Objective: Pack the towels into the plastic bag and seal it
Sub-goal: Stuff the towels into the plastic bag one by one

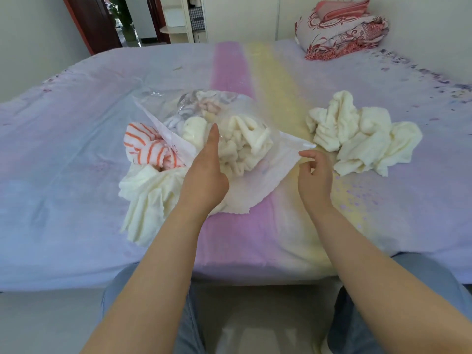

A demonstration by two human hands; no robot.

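Observation:
A clear plastic bag lies on the bed with its mouth toward me, holding several towels: cream ones in front, grey and pink ones behind. My left hand reaches flat into the bag mouth, fingers extended, on the cream towel. My right hand pinches the bag's right rim corner and holds it up. An orange-striped towel and a cream towel lie outside at the bag's left. Another crumpled cream towel pile sits to the right.
The bed has a pastel purple, pink and yellow sheet. Folded red-patterned bedding is stacked at the far right corner. An open doorway and a shelf stand beyond the bed. My knees are at the bed's near edge.

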